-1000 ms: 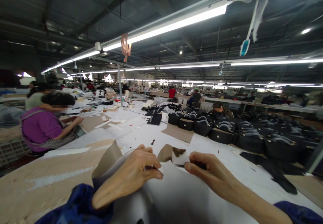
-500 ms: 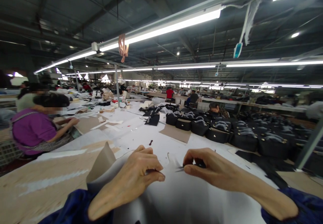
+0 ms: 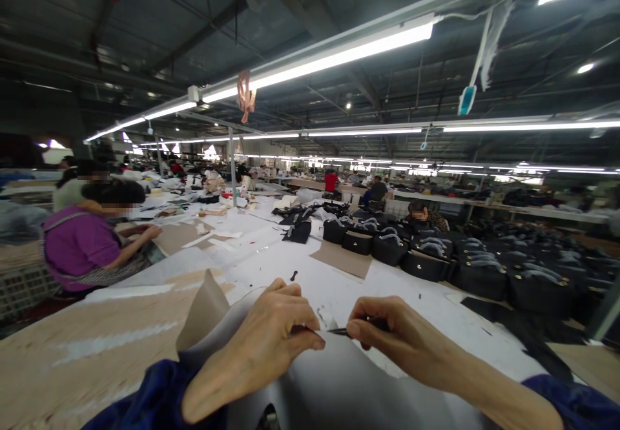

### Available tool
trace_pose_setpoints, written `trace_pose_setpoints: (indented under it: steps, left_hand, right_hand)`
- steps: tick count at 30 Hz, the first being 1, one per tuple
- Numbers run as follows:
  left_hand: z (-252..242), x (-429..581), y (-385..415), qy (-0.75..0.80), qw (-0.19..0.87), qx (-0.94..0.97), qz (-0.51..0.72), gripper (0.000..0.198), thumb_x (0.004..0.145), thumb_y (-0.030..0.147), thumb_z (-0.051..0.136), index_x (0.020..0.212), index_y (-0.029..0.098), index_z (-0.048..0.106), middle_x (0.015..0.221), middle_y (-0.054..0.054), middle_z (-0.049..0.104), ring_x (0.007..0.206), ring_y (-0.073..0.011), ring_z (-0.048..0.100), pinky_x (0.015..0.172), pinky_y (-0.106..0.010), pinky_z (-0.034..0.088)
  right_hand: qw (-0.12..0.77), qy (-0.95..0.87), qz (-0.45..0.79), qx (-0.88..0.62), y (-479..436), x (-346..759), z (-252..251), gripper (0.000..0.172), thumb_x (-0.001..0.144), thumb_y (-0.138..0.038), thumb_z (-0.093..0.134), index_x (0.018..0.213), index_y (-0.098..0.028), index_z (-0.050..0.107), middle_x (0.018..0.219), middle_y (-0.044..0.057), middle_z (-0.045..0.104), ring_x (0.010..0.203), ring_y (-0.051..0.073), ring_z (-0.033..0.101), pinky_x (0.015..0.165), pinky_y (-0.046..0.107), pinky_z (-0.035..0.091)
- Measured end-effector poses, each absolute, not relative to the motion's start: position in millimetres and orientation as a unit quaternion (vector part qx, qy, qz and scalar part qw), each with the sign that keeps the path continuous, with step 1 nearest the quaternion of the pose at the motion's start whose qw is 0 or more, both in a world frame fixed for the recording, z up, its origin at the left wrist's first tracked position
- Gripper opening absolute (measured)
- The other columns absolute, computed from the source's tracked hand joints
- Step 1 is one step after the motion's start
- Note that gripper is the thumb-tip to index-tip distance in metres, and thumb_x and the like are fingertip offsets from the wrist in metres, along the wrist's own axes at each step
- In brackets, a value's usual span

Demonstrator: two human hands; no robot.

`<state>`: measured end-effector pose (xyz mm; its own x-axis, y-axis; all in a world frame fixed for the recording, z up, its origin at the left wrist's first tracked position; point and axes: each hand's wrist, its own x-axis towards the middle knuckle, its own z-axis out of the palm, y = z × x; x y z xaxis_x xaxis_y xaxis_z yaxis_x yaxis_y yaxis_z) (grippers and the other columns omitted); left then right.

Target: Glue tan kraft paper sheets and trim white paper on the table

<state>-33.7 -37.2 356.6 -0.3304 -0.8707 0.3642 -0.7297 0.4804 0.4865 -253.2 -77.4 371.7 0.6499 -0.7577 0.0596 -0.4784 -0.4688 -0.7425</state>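
Observation:
Between the thumb and fingers of my right hand (image 3: pixel 387 330) are what look like thread snips (image 3: pixel 338 331), dark and thin, their tip pointing left. That tip nearly meets the pinched fingertips of my left hand (image 3: pixel 276 327); whether they touch, I cannot tell. My left thumb and fingers close on the far edge of a smooth grey sheet (image 3: pixel 339 385), which bulges up toward me beneath both hands. A beige flap (image 3: pixel 203 310) stands up at its left. Low in front, a small dark piece with a shiny part (image 3: pixel 268 417) shows, partly cut off by the frame.
Rows of black bags (image 3: pixel 426 265) with grey handles fill the right side. A brown board (image 3: pixel 341 261) lies ahead on the white table (image 3: pixel 252 255). Tan sheets (image 3: pixel 97 346) cover the left. A person in purple (image 3: pixel 84 243) works at the left edge.
The snips have come left and slightly down, close to my left fingertips. More of the white table shows beyond the grey sheet's edge. The whole view has shifted a little.

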Motion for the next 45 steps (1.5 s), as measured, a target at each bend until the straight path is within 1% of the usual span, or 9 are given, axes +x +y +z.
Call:
trace_pose_setpoints:
  steps: [4,13,20,24,26,31,38,42,45]
  left_hand:
    - [357.6,-36.0,-33.2,-0.776,0.311,0.528,-0.149,0.012,0.075,0.025,0.074,0.074,0.020,0.063,0.075,0.003,0.058,0.085,-0.0157,0.051,0.081,-0.031,0.031]
    - [357.1,-41.4,-30.5,-0.740,0.332,0.541,-0.220,0.032,0.072,0.018,0.070,0.098,0.022,0.052,0.076,0.006,0.060,0.095,-0.0185,0.051,0.085,-0.032,0.034]
    - [353.4,-40.3,-29.3,-0.730,0.329,0.560,-0.212,0.043,0.069,0.022,0.073,0.108,0.025,0.055,0.080,0.006,0.059,0.090,-0.0174,0.053,0.080,-0.029,0.037]
    - [355.4,-33.7,-26.9,-0.790,0.274,0.515,-0.192,0.062,0.072,0.018,0.072,0.126,0.040,0.052,0.111,0.008,0.063,0.079,-0.0114,0.056,0.081,-0.027,0.038]
    - [358.9,-31.5,-25.3,-0.820,0.254,0.477,-0.187,0.049,0.075,0.018,0.069,0.118,0.040,0.058,0.111,0.009,0.066,0.081,-0.0115,0.059,0.080,-0.025,0.038]
    - [363.4,-30.3,-22.2,-0.840,0.230,0.427,-0.244,0.033,0.079,0.014,0.063,0.107,0.032,0.061,0.071,0.012,0.069,0.071,-0.0089,0.063,0.072,-0.019,0.038]
    - [353.7,-22.4,-23.1,-0.815,0.197,0.516,-0.174,0.028,0.071,0.027,0.076,0.098,0.030,0.068,0.087,0.004,0.068,0.082,-0.0154,0.060,0.067,-0.023,0.034]
    - [350.5,-19.7,-19.5,-0.812,0.215,0.512,-0.179,0.025,0.072,0.027,0.075,0.097,0.027,0.070,0.083,0.004,0.069,0.078,-0.0143,0.059,0.067,-0.023,0.035]
    - [351.2,-16.1,-19.8,-0.808,0.268,0.473,-0.228,0.018,0.073,0.026,0.074,0.091,0.023,0.070,0.076,0.004,0.067,0.071,-0.0118,0.057,0.064,-0.022,0.037]
  right_hand:
    - [0.345,0.362,-0.189,-0.845,-78.5,-255.0,372.6,0.042,0.082,-0.056,0.062,0.090,-0.015,0.065,0.065,-0.002,0.052,0.059,0.009,0.040,0.052,0.024,0.027]
    - [0.401,0.342,-0.179,-0.831,-82.3,-246.3,376.4,0.055,0.077,-0.065,0.063,0.088,-0.012,0.066,0.061,-0.002,0.043,0.058,0.009,0.035,0.050,0.024,0.024]
    - [0.415,0.319,-0.187,-0.831,-77.0,-242.6,376.7,0.046,0.080,-0.058,0.063,0.087,-0.013,0.067,0.064,-0.002,0.046,0.060,0.009,0.036,0.052,0.024,0.026]
    - [0.395,0.308,-0.186,-0.846,-69.8,-241.7,370.5,0.035,0.085,-0.049,0.060,0.086,-0.014,0.066,0.067,-0.002,0.050,0.062,0.009,0.039,0.056,0.025,0.029]
    - [0.391,0.301,-0.184,-0.850,-65.4,-240.9,368.3,0.033,0.085,-0.047,0.061,0.085,-0.015,0.065,0.067,-0.002,0.052,0.063,0.009,0.040,0.057,0.024,0.030]
    - [0.403,0.305,-0.172,-0.846,-57.0,-237.9,364.9,0.029,0.084,-0.044,0.062,0.086,-0.016,0.066,0.073,-0.001,0.055,0.067,0.010,0.043,0.060,0.024,0.032]
    - [0.421,0.340,-0.190,-0.819,-57.4,-241.8,357.3,0.055,0.087,-0.066,0.046,0.070,-0.015,0.058,0.058,-0.002,0.043,0.055,0.009,0.033,0.050,0.025,0.024]
    - [0.318,0.377,-0.158,-0.855,-54.4,-243.2,350.4,0.044,0.073,-0.053,0.072,0.105,-0.023,0.063,0.090,0.001,0.061,0.075,0.014,0.049,0.065,0.026,0.037]
    - [0.295,0.391,-0.092,-0.867,-59.3,-241.1,345.6,0.028,0.074,-0.036,0.071,0.098,-0.024,0.066,0.088,0.000,0.063,0.076,0.015,0.051,0.068,0.028,0.036]
